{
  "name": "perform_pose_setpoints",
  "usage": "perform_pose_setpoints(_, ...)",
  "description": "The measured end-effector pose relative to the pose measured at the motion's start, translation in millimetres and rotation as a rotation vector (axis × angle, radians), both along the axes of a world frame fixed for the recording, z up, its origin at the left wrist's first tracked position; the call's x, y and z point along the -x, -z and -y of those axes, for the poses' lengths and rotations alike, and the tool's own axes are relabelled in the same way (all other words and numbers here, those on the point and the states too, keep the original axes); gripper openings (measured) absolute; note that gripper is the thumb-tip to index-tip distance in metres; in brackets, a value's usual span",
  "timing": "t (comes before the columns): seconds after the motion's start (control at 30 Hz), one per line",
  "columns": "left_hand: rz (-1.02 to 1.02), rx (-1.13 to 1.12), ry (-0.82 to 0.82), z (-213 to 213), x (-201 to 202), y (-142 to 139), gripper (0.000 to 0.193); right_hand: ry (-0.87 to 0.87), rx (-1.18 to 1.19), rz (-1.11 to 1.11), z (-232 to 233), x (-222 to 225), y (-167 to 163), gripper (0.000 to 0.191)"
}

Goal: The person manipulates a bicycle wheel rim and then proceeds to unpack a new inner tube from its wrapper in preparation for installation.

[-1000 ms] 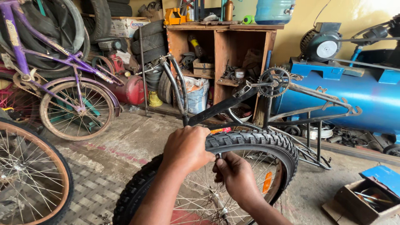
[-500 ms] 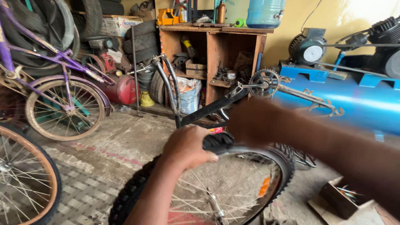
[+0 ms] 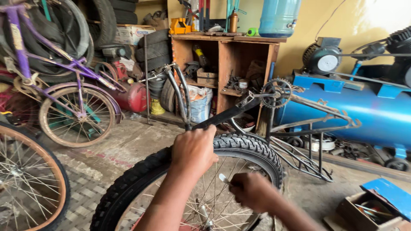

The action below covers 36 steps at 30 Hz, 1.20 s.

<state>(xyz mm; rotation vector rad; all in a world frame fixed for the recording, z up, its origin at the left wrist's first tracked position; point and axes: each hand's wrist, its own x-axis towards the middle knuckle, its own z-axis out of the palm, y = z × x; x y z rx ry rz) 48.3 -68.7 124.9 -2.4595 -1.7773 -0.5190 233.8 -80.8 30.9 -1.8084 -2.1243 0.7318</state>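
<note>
Gripping the top of a black knobbly rubber bicycle tyre (image 3: 252, 147), the left hand (image 3: 193, 150) is curled tight over the tread, fingers wrapped down over the far edge; the tyre sits on a spoked metal wheel (image 3: 209, 201) that stands upright in the lower middle of the view, directly in front of the person. The right hand (image 3: 252, 191) is lower and to the right, just inside the tyre's arc, closed into a fist around a small pale metal tool (image 3: 223, 178) whose tip pokes out toward the left hand; what kind of tool it is cannot be told. The two hands are near each other but not touching.

Behind the wheel lies a bare dark bicycle frame (image 3: 299, 119), upside down, with its toothed chainring (image 3: 277, 92) uppermost; beyond that stands a large blue cylindrical compressor tank (image 3: 364, 115). A wooden shelf unit (image 3: 222, 64) full of parts stands against the yellow wall, with a blue plastic water bottle (image 3: 278, 17) on top; a purple bicycle (image 3: 64, 85) leans at the left among stacked tyres; a second spoked wheel (image 3: 25, 179) shows at the lower left edge; an open box with a blue lid (image 3: 376, 205) sits on the floor at the lower right.
</note>
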Motion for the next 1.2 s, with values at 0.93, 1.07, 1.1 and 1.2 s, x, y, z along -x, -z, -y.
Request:
perform_pose_setpoints(0.93,0.06,0.202,0.217,-28,32,-3,0.08,0.125,-0.734,-0.132,-45,-65,-2,0.063)
perform_pose_setpoints(1.07,0.084,0.125,0.002,-14,99,14,0.092,0.176,-0.8,-0.131,-52,-74,1,0.064)
perform_pose_setpoints(1.1,0.14,0.098,-0.045,-9,117,23,0.092,0.206,-0.755,-0.12,-52,-77,3,0.07)
perform_pose_setpoints(1.2,0.252,-0.059,-0.255,-5,130,64,0.07,0.262,-0.872,-0.01,-51,-77,10,0.085)
